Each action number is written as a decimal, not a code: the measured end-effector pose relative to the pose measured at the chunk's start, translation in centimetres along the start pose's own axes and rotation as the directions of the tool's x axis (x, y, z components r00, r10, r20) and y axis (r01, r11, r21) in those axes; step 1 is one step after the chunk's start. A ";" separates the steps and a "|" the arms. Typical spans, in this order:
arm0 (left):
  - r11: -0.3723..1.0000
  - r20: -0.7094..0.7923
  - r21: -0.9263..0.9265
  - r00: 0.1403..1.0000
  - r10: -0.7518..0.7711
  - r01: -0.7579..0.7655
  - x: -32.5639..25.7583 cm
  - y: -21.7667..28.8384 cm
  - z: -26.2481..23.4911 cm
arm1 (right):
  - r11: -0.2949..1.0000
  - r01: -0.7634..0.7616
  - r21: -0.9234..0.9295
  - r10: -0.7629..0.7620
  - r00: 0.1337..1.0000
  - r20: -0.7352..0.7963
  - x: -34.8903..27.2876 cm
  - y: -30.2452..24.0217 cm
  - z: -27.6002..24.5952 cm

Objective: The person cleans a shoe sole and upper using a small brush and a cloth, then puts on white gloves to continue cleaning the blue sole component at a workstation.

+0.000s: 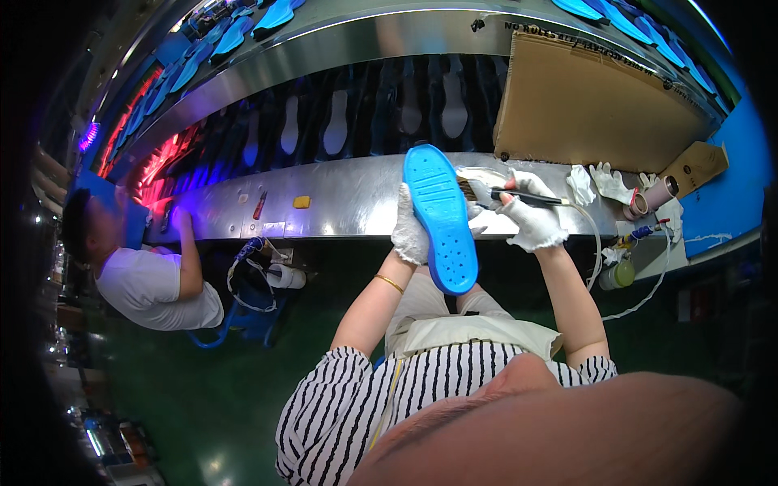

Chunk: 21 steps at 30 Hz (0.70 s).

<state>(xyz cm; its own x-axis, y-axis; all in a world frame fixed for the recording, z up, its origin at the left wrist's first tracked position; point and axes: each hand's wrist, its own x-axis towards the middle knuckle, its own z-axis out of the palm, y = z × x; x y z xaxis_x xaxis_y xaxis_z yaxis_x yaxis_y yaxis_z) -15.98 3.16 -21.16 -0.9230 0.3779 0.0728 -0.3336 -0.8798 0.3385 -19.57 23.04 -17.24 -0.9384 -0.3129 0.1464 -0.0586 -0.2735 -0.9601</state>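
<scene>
My left hand (411, 231), in a white glove, is wrapped round the edge of a blue shoe sole (442, 215) with rows of small holes and a ridged middle. The sole stands nearly upright before my body, its patterned face toward me. In my gloved right hand (531, 215), some fingertips bare, is a brush (523, 197) with a black handle and a pale hose running from its end. Its brown bristles point left, close beside the sole's right edge; whether they touch it I cannot tell. A whitish thing behind the brush is partly hidden.
Beyond the steel ledge (340, 194) runs a dark rack of several grey soles (335, 121). A yellow block (302, 202) lies on the ledge. At right are a cardboard sheet (583, 97), loose gloves (612, 182) and a tape roll (660, 190). A co-worker (158, 283) sits at left.
</scene>
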 end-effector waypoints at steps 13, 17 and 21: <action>0.998 -0.035 -0.065 0.999 -0.023 0.021 -0.5 -2.3 2.6 | 0.957 0.170 -0.234 -0.167 0.985 0.030 1.0 0.8 0.7; 0.999 -0.173 -0.038 0.985 0.006 -0.013 -0.4 -1.7 1.7 | 0.510 0.638 -0.577 -0.533 0.761 0.371 0.9 -1.1 1.4; 0.999 -0.336 0.029 0.941 0.051 -0.044 -0.5 -1.3 1.4 | 0.473 0.673 -0.569 -0.393 0.739 0.547 -1.0 -2.0 1.8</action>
<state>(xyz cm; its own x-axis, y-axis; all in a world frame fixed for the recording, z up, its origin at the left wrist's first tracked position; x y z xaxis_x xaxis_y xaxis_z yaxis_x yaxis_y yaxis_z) -14.79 4.51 -20.38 -0.9496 0.2136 -0.2293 -0.2870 -0.8869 0.3621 -17.93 22.22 -15.02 -0.4846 -0.6210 0.6161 -0.8527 0.1783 -0.4910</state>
